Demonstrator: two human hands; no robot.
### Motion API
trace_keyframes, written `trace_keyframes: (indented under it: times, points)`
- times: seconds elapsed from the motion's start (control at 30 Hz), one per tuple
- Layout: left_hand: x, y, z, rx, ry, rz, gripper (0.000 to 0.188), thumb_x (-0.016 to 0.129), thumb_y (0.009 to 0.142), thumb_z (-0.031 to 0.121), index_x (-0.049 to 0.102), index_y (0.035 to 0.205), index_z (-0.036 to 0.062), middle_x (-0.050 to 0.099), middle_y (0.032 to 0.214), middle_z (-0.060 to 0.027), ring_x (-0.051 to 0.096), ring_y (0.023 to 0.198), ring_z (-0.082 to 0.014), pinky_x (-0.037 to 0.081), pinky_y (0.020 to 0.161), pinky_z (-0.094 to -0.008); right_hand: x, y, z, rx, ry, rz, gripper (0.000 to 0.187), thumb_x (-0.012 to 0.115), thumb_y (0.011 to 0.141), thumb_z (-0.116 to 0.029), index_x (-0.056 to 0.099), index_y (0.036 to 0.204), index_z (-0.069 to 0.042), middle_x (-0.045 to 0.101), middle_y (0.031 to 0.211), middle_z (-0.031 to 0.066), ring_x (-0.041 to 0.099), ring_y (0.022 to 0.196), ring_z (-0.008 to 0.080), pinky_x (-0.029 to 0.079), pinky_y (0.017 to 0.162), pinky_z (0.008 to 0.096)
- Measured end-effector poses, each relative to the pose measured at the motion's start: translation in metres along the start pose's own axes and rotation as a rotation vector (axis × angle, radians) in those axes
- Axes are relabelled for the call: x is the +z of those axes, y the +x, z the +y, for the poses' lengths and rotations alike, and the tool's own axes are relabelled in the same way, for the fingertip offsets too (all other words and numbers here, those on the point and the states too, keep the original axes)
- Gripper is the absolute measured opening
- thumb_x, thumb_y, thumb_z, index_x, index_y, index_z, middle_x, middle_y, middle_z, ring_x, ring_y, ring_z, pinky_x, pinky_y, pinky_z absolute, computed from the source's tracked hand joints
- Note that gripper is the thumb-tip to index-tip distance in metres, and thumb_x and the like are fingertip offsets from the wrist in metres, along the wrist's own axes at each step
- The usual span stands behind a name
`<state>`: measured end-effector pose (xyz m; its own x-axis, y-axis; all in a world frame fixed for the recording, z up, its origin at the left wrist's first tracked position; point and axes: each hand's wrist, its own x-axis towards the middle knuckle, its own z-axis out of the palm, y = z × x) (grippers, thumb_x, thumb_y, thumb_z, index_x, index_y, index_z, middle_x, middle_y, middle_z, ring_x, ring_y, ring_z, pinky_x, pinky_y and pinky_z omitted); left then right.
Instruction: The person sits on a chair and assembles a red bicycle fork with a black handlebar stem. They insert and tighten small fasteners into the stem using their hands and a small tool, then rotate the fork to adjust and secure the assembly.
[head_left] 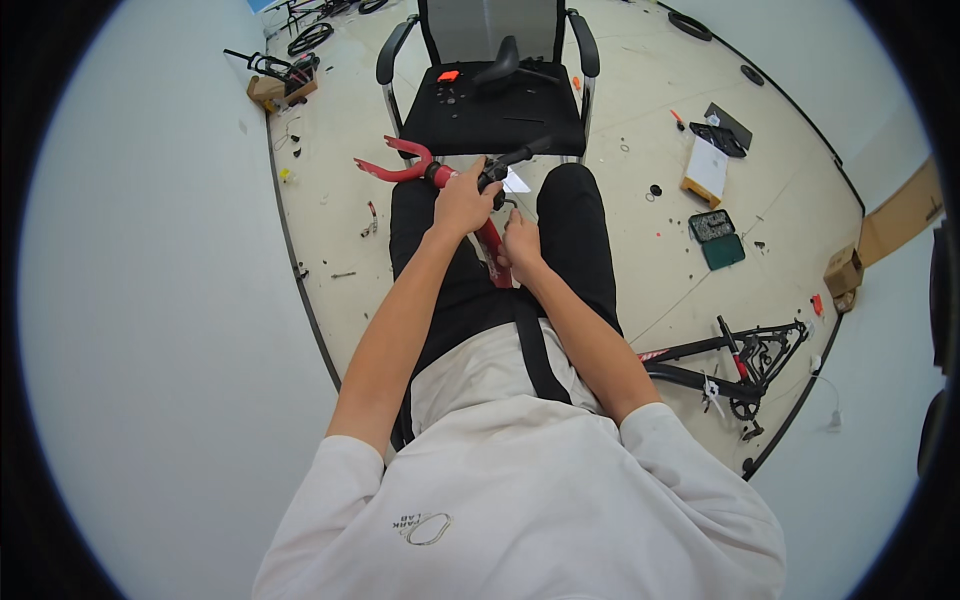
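Perhaps the bent key [511, 203] the right hand [523, 243] pinches could slip if ill-seated, or the red frame [488, 240] twist if the left hand [462, 207] gripping it loosens.

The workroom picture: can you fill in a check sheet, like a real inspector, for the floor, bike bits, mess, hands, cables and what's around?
Surface: pale floor; black chair seat holding a saddle and small parts.
Bike bits: red bicycle part with a two-legged fork; black handlebar piece beside it.
Clutter: black bicycle frame and open green case on the floor at right.
Left hand: closed on the red bicycle part.
Right hand: beside it, near a thin dark tool; grip unclear.
Cables: white cable with plug-like end, right wall.
Surroundings: pale walls, cardboard box, black tyre.
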<state>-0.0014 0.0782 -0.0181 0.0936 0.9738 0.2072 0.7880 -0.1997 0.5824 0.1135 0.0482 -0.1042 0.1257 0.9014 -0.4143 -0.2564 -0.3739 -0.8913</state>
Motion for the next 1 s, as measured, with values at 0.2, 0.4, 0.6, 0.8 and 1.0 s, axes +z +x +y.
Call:
trace_keyframes:
  times: [0.2,0.4,0.6,0.8,1.0]
  points:
    - [0.005,-0.002,0.001,0.0,-0.033,0.003,0.061,0.066,0.087,0.033,0.049,0.138,0.0033,0.065,0.108,-0.027,0.062,0.104,-0.0406,0.048,0.091,-0.043,0.022,-0.031,-0.024,0.086,0.13,0.098,0.032,0.037,0.103,-0.034,0.046,0.085,-0.009,0.043,0.063,0.0015,0.04,0.044,0.0131,0.028,0.038,0.0283]
    - [0.007,0.001,0.012,-0.035,-0.061,0.022,0.064,0.069,0.085,0.031,0.049,0.137,-0.0005,0.064,0.11,-0.0292,0.061,0.106,-0.0416,0.047,0.091,-0.0433,0.032,-0.002,-0.029,0.163,0.469,-0.052,0.031,0.038,0.102,-0.029,0.048,0.082,-0.009,0.049,0.063,0.0033,0.041,0.041,0.0135,0.03,0.035,0.0277]
    - [0.009,0.002,0.015,-0.058,-0.09,0.025,0.065,0.068,0.085,0.033,0.048,0.138,0.0001,0.062,0.115,-0.0298,0.06,0.108,-0.0424,0.047,0.093,-0.0441,0.033,0.013,-0.029,0.242,0.708,-0.129,0.027,0.031,0.101,-0.024,0.045,0.084,-0.008,0.047,0.061,0.0033,0.039,0.038,0.0123,0.029,0.032,0.0253]
    - [0.007,0.002,0.019,-0.118,-0.076,0.003,0.065,0.068,0.086,0.033,0.048,0.139,0.0005,0.062,0.116,-0.0295,0.059,0.109,-0.0415,0.046,0.093,-0.0437,0.024,0.005,-0.029,0.24,0.574,-0.127,0.031,0.03,0.104,-0.028,0.043,0.081,-0.01,0.045,0.058,0.0,0.035,0.036,0.0091,0.029,0.031,0.0225]
    - [0.009,0.001,0.006,-0.044,-0.065,0.028,0.063,0.067,0.087,0.033,0.049,0.137,-0.0003,0.062,0.116,-0.0288,0.059,0.11,-0.0411,0.046,0.095,-0.0422,0.009,-0.002,-0.004,0.109,0.226,-0.101,0.034,0.034,0.104,-0.038,0.042,0.084,-0.012,0.041,0.059,0.0011,0.042,0.045,0.0139,0.035,0.041,0.0309]
